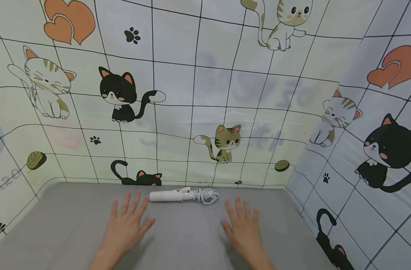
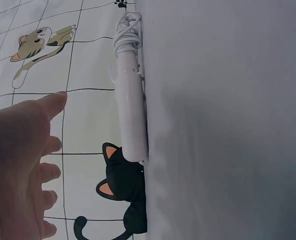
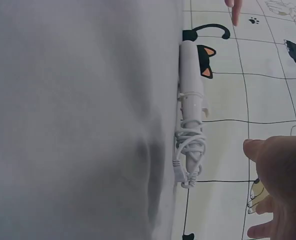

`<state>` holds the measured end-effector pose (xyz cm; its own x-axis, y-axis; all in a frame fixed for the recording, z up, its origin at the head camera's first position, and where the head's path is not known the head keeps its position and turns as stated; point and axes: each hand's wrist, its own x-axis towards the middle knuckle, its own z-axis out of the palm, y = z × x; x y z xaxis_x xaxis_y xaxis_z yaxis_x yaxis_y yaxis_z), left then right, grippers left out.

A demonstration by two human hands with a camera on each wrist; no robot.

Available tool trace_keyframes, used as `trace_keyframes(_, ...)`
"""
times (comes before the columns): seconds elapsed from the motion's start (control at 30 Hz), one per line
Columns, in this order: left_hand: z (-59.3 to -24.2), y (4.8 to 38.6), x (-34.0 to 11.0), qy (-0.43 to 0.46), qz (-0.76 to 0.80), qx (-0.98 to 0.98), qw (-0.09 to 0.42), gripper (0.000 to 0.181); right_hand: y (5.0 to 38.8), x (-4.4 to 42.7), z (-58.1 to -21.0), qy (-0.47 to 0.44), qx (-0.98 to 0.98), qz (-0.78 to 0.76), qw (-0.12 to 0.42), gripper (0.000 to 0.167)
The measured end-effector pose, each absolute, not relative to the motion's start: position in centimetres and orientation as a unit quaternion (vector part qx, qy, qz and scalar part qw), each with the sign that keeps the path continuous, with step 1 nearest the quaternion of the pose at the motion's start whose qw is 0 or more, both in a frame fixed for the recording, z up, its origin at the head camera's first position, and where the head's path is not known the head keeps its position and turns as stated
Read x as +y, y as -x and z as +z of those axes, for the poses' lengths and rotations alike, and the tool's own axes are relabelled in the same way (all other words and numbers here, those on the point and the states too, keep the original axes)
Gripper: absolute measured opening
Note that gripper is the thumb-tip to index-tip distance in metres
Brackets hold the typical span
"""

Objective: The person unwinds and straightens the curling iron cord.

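Note:
A white curling iron (image 1: 168, 195) lies on its side along the far edge of the grey tabletop, its smooth barrel pointing left. White cord (image 1: 207, 195) is wound in loops around its right end. My left hand (image 1: 125, 228) is spread palm down in front of the barrel end, fingers straight and holding nothing. To the right, my right hand (image 1: 243, 232) is also spread palm down, its fingertips just short of the cord. In the left wrist view the iron (image 2: 131, 110) shows a small lever on its side. The right wrist view shows the plug (image 3: 180, 172) beside the cord loops.
The grey tabletop (image 1: 185, 240) extends under both hands and carries their shadows. A white curtain (image 1: 178, 123) with black grid lines and printed cats rises behind the table. More of that fabric (image 1: 354, 157) borders the right side.

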<state>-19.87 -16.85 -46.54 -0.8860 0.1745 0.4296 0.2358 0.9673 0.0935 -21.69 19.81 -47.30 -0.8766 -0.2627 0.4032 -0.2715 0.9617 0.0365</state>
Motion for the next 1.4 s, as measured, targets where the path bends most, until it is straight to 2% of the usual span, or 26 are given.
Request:
trace_keyframes(0.17,-47.1,20.9,-17.1,0.109,-0.084,-0.97,0.2,0.068,22.5,19.4,-47.9,-0.131,-0.974,0.017,0.185,0.064)
trace_keyframes(0.43,-48.0,22.8,-17.6,0.118,-0.1,-0.97,0.188,0.069,24.1,19.3,-48.3,-0.122,-0.972,0.035,0.199,0.059)
trace_keyframes(0.83,-49.4,24.9,-18.2,0.133,-0.197,-0.961,0.139,0.07,26.2,20.1,-49.5,-0.112,-0.974,0.103,0.17,0.057)
trace_keyframes(1.1,-50.5,27.1,-18.0,0.127,-0.273,-0.942,0.152,0.061,27.7,20.5,-49.7,-0.108,-0.973,0.127,0.162,0.056)
trace_keyframes(1.4,-50.5,28.4,-17.4,0.111,-0.31,-0.935,0.134,0.059,29.3,21.2,-49.4,-0.129,-0.961,0.204,0.139,0.049)
